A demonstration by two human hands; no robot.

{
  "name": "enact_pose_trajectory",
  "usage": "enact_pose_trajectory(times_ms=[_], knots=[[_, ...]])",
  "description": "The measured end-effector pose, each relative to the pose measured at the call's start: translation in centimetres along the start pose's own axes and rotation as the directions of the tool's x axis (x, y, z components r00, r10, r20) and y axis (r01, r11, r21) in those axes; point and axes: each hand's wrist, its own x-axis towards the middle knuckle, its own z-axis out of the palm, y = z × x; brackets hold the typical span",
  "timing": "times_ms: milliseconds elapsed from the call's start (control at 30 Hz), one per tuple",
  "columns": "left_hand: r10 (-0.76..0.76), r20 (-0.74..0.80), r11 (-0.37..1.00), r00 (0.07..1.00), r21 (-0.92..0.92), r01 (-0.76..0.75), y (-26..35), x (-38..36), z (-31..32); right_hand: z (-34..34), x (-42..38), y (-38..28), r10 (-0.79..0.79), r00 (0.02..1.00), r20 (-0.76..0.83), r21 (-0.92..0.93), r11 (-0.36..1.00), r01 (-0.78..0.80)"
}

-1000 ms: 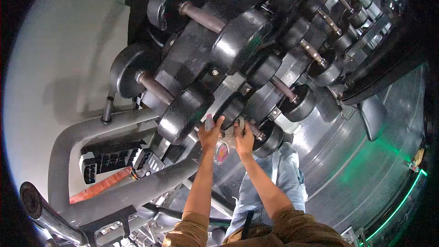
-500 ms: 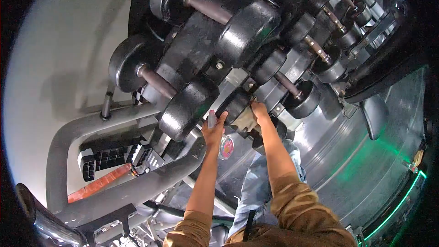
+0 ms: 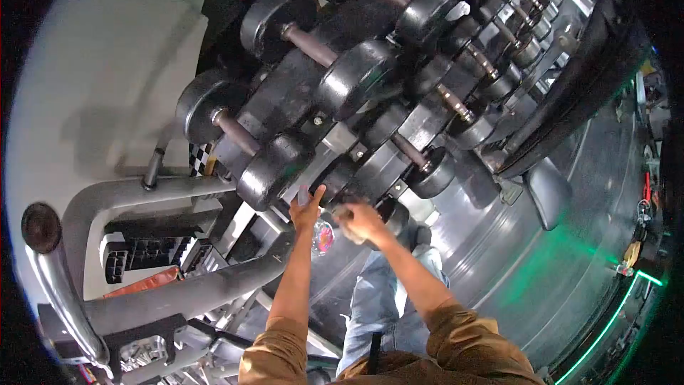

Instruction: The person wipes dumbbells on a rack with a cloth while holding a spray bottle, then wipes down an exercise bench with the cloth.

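Observation:
My left hand (image 3: 306, 212) is wrapped round a clear plastic bottle (image 3: 324, 237) with a pink label, its thumb against the near head of a black dumbbell (image 3: 336, 177) on the lower rack tier. In my right hand (image 3: 365, 222) is a bunched beige cloth (image 3: 345, 219), blurred by motion. The cloth overlaps the lower part of that dumbbell and hides its handle. Just right of it lies another dumbbell (image 3: 412, 151) with a bare metal handle.
Larger dumbbells (image 3: 308, 45) line the upper tier of the rack. A thick grey machine frame (image 3: 199, 286) curves round at left, beside a pale wall (image 3: 107, 64). A black padded seat (image 3: 547, 192) stands at right over the dark floor (image 3: 484, 257).
My right hand and the cloth have moved left and down, closer to the left hand. The left hand stays on the bottle by the dumbbell, and the whole view has shifted.

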Motion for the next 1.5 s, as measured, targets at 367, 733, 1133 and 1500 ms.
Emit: enact_pose_trajectory(times_ms=[367,733,1133,1500], knots=[[0.411,0.039,0.902,0.911,-0.163,-0.4,1.5,-10.6,2.3,-3.9,-11.1,7.7,0.198,0.959,-0.203,0.528,0.847,-0.063],[0.422,0.108,0.906,0.9,-0.064,-0.418,6.0,-25.3,8.0,-20.2,-23.8,9.6,0.154,0.949,-0.274,0.555,0.832,0.025],[0.363,-0.005,0.932,0.932,-0.006,-0.363,8.7,-24.7,16.2,-24.3,-28.0,9.5,0.135,0.946,-0.295,0.602,0.795,0.075],[0.338,0.059,0.913,0.939,-0.263,-0.312,4.9,-17.0,18.2,-22.1,-21.7,9.6,0.286,0.895,-0.344,0.553,0.831,-0.053]])
